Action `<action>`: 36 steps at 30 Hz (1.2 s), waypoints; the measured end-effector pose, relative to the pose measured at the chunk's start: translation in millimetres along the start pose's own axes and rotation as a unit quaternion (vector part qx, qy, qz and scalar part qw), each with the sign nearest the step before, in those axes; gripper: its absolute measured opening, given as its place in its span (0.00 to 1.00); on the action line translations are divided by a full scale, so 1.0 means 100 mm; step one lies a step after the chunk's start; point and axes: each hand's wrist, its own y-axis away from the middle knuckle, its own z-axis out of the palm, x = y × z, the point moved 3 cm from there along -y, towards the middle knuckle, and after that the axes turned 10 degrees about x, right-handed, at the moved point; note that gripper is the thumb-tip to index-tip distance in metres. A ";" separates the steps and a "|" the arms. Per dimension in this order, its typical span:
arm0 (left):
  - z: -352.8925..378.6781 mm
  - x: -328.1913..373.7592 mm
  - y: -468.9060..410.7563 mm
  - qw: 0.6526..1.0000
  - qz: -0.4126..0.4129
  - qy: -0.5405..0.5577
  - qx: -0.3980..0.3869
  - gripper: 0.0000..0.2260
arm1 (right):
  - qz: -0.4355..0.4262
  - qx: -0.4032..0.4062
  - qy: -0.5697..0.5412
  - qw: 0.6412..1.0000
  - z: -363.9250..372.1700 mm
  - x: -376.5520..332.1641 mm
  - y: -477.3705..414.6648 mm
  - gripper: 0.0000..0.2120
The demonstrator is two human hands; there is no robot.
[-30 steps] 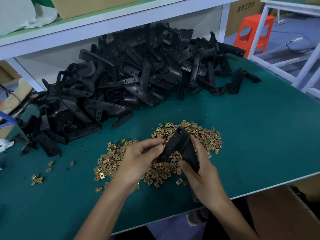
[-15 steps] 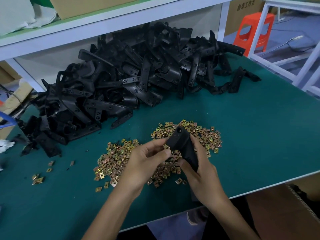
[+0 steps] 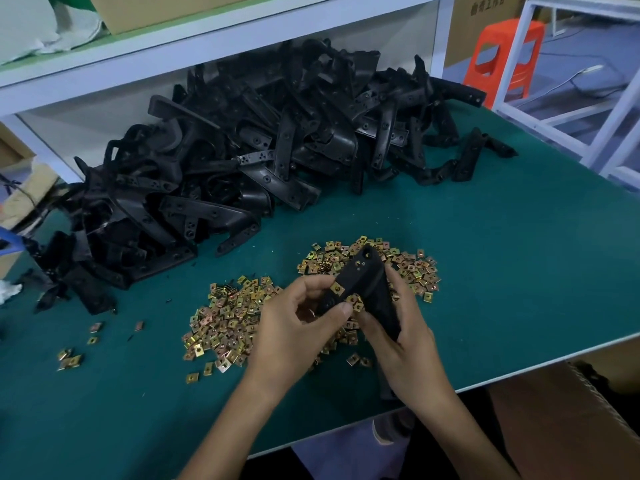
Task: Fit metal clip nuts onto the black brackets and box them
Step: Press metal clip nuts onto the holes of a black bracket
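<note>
**Item, lower centre of the frame:** one held bracket [image 3: 367, 284], black, tilted so its rounded end points up the frame, raised above the green table [image 3: 519, 271].
- We log the right hand [image 3: 407, 344] wrapped round its lower right side, fingers curled behind it and thumb across the front face.
- We log the left hand [image 3: 294, 329] pinching the bracket's left edge between thumb and bent forefinger.
- A clip nut [image 3: 337, 289] sits on that edge just above the thumb.
- A second brass piece shows beside the thumb tip. We cannot tell whether it is seated.

**Item, beneath and around both hands:** loose clip nuts [image 3: 232, 317], brass-coloured, in two joined spreads on the table. A few strays [image 3: 71, 358] lie well apart at lower left.

**Item, upper left to upper centre:** bracket heap [image 3: 263, 150], black, piled against the white shelf [image 3: 242, 36].

**Item, upper right:** orange stool [image 3: 502, 60].

**Item, lower right corner:** brown carton [image 3: 554, 420] below the table edge.
</note>
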 end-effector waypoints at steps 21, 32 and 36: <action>0.18 -0.23 -0.42 0.938 0.108 -0.323 -0.068 0.03 | 0.054 0.079 -0.091 0.991 -0.08 -0.05 -0.03 0.32; 0.13 -0.21 -0.47 0.905 0.064 -0.387 -0.166 0.09 | 0.051 0.070 -0.086 0.993 -0.07 -0.03 -0.02 0.31; 0.15 -0.18 -0.47 0.887 0.060 -0.407 -0.208 0.11 | 0.049 0.065 -0.086 0.993 -0.06 -0.02 -0.02 0.32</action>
